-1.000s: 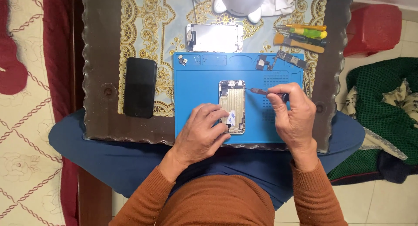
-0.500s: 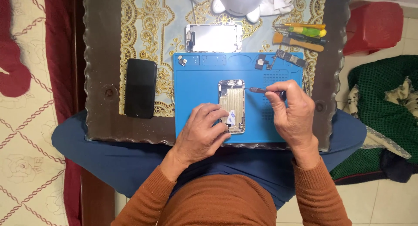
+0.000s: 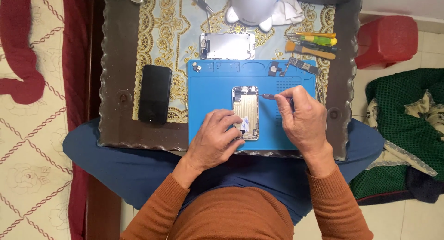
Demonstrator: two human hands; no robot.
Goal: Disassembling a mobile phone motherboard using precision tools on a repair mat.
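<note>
The opened phone shell [image 3: 245, 113] shows bare metal inside, dull silver with a faint sheen. Under it the blue mat [image 3: 208, 92] looks like matt rubbery plastic, smooth. The black phone [image 3: 154, 94] beside it is glossy glass (it catches the light). The surface [image 3: 118, 60] is dark and polished, glassy over a gold-patterned lacy cloth [image 3: 178, 32]. The detached screen panel [image 3: 227, 46] is pale and metallic. The sleeves [image 3: 333, 198] are ribbed orange knit, the stool [image 3: 387, 39] shiny red plastic.

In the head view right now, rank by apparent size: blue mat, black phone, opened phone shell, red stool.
1. blue mat
2. red stool, though it stands lower, farther from the camera
3. black phone
4. opened phone shell, partly covered by fingers
</note>
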